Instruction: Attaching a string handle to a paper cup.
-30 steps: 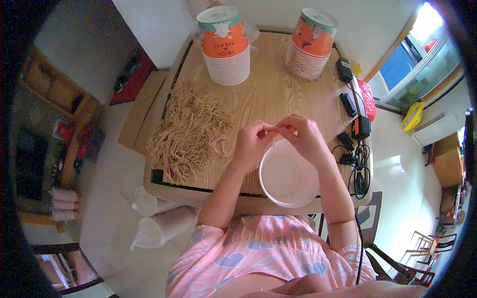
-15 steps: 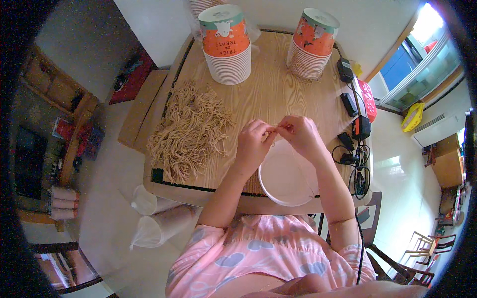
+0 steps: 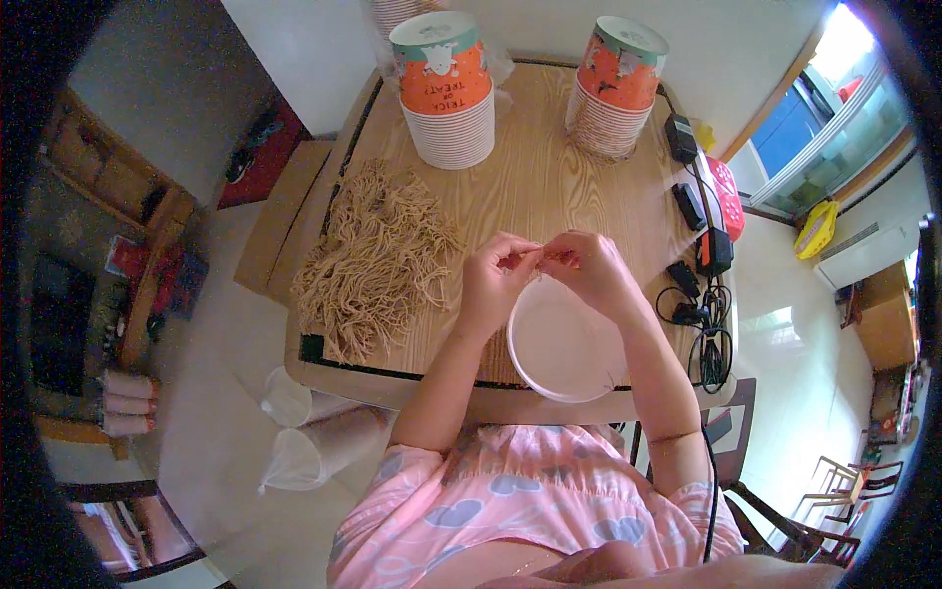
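Note:
A white paper bucket (image 3: 561, 353) lies in front of me near the table's front edge, its open mouth toward me. Over its far rim, my left hand (image 3: 498, 275) and my right hand (image 3: 587, 270) meet fingertip to fingertip. Both are closed in a pinch on a thin strand of twine, mostly hidden by the fingers. A short twine end (image 3: 610, 379) sticks out at the bucket's near right rim. Left of my hands lies a loose heap of beige twine pieces (image 3: 378, 260).
Two upside-down stacks of orange, green and white paper buckets, a left stack (image 3: 446, 98) and a right stack (image 3: 618, 88), stand at the table's far side. Black adapters (image 3: 689, 206) and coiled cables (image 3: 708, 358) line the right edge. Bagged stacks (image 3: 314, 447) lie on the floor at left.
My fingers have shifted at the far rim, with the left hand turned and its fingers more curled in. The bucket has moved slightly left and away from me.

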Demonstrator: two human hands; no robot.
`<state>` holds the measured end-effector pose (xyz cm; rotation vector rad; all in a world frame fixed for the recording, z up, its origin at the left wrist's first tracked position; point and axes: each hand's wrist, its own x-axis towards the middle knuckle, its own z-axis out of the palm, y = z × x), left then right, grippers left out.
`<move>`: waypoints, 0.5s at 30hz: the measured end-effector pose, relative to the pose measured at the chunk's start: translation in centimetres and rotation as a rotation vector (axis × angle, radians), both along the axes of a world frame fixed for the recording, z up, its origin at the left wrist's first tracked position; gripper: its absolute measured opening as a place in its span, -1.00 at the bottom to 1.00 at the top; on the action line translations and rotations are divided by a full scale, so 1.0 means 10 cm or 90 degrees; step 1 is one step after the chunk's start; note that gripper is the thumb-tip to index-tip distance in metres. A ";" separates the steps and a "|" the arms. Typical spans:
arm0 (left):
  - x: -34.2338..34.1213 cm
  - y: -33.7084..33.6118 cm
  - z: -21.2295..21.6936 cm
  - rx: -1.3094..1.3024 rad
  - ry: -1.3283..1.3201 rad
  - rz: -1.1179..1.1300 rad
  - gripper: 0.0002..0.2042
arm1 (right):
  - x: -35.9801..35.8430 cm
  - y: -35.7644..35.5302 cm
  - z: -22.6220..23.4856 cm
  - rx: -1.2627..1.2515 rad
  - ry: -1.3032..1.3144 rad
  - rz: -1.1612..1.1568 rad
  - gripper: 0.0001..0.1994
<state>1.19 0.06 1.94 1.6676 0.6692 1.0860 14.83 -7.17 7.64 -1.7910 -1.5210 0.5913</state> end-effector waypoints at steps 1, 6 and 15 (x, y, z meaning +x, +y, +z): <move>0.00 -0.01 0.02 -0.021 -0.003 -0.002 -0.94 | -0.01 0.00 0.01 -0.014 0.005 -0.008 -0.80; 0.00 -0.01 0.04 -0.071 0.001 -0.013 -0.94 | 0.02 0.02 -0.05 -0.031 0.009 -0.023 -0.81; -0.01 -0.02 0.00 -0.159 -0.019 -0.056 -0.92 | 0.00 0.03 -0.02 -0.028 0.013 -0.006 -0.85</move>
